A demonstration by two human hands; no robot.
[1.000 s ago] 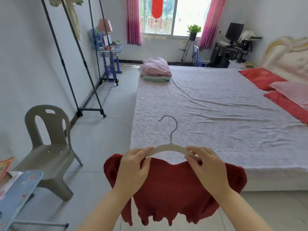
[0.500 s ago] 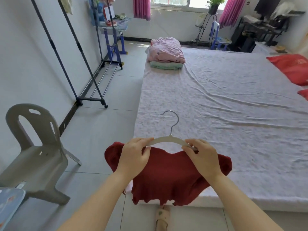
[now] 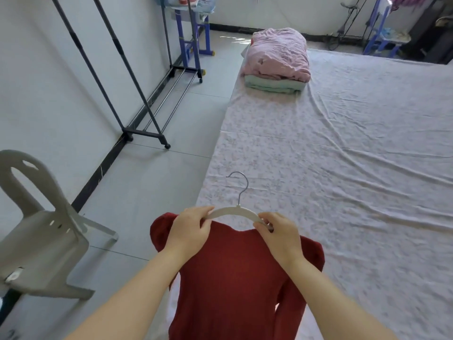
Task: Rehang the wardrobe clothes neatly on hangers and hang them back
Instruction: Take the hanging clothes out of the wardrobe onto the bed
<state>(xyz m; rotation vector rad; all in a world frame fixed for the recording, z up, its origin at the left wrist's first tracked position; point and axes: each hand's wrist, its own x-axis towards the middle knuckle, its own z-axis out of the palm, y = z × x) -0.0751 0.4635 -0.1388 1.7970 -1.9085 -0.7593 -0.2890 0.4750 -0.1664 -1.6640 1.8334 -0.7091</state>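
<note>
Step in hand: settling the dark red knitted top (image 3: 232, 278) on the white plastic hanger with a metal hook (image 3: 233, 212), shoulders being seated over the hanger's arms
Left hand: the left hand (image 3: 188, 231) pinches the hanger's left end together with the top's shoulder, fingers curled round it
Right hand: the right hand (image 3: 282, 238) grips the right end the same way
Where the top is: held in the air on the hanger, at the near corner of the bed with the pale floral sheet (image 3: 343, 168), hook pointing away from the person
Next move: I judge it calls for one hand taking the hook, then a turn left to the black metal garment rack (image 3: 144, 136) by the wall, well apart from the hands
Since the earlier frames: both grips are unchanged; the view has dipped lower, so more of the top's body and sleeves shows, while the window has left the picture and the grey plastic chair (image 3: 41, 229) sits closer to the left edge
</note>
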